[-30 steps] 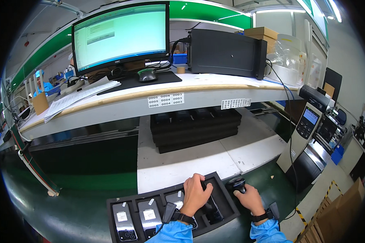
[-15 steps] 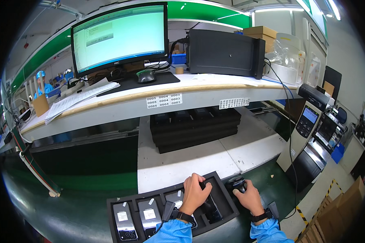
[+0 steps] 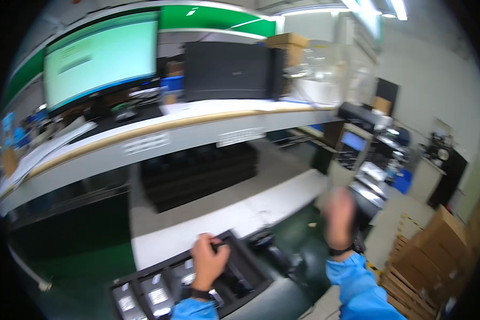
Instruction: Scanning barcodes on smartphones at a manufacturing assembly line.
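Note:
A black foam tray lies on the near surface with several phones in its slots, each with a white label. My left hand is over its right part, fingers closed round the upper end of a dark phone whose lower end rests in a slot. To the right of the tray lies a black handheld device that looks like a barcode scanner, blurred and out of my hands. My right hand is raised in front of the label printer; motion smears its fingers, so their state is unclear.
Stacked black foam trays sit under the shelf. The shelf bears a monitor, a mouse, papers and a black computer case. Cardboard boxes stand on a wooden pallet at the lower right.
My right hand has let go of the black scanner and moved up and right toward the printer. The view has swung right. My left hand stays at the phone in the tray.

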The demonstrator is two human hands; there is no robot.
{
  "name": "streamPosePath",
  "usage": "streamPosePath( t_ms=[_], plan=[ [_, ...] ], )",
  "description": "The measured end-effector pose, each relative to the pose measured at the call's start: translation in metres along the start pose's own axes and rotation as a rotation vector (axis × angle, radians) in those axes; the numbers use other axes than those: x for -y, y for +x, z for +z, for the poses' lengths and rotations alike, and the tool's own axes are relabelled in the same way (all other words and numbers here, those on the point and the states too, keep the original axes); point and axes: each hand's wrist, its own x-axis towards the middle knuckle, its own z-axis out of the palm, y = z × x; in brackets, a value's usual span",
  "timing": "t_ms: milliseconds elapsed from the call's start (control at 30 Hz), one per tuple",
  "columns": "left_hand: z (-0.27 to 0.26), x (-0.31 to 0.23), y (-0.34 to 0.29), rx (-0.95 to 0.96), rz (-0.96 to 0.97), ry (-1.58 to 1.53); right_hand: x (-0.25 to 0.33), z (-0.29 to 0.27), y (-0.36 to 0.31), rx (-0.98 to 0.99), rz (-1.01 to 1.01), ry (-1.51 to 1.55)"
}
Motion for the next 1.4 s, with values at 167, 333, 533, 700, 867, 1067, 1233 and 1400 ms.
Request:
streamPosePath(
  t_ms=[167, 333, 533, 700, 867, 1067, 1233, 1400],
  plan=[
    [-0.007, -0.012, -0.002, 0.066, -0.036, 0.04, 0.015, -0.026, 0.058, -0.134, 0.185, 0.364],
    [0.0, -0.013, -0.002, 0.072, -0.019, 0.051, 0.021, -0.029, 0.075, -0.168, 0.163, 0.349],
    [-0.003, -0.012, -0.001, 0.077, -0.019, 0.042, 0.023, -0.027, 0.102, -0.213, 0.139, 0.246],
    [-0.003, -0.012, 0.001, 0.081, -0.015, 0.053, 0.015, -0.027, 0.115, -0.322, 0.077, 0.031],
    [-0.004, -0.013, -0.001, 0.071, -0.012, 0.075, 0.0, -0.041, 0.131, -0.475, -0.216, -0.462],
    [-0.004, -0.018, 0.0, 0.079, -0.018, 0.06, 0.012, -0.069, 0.157, -0.463, -0.294, -0.616],
    [-0.002, -0.018, -0.002, 0.071, -0.014, 0.076, -0.021, -0.11, 0.125, -0.469, -0.277, -0.81],
    [-0.006, -0.006, -0.007, 0.008, 0.041, 0.152, 0.001, -0.067, 0.009, -0.069, 0.126, -0.292]
  ],
)
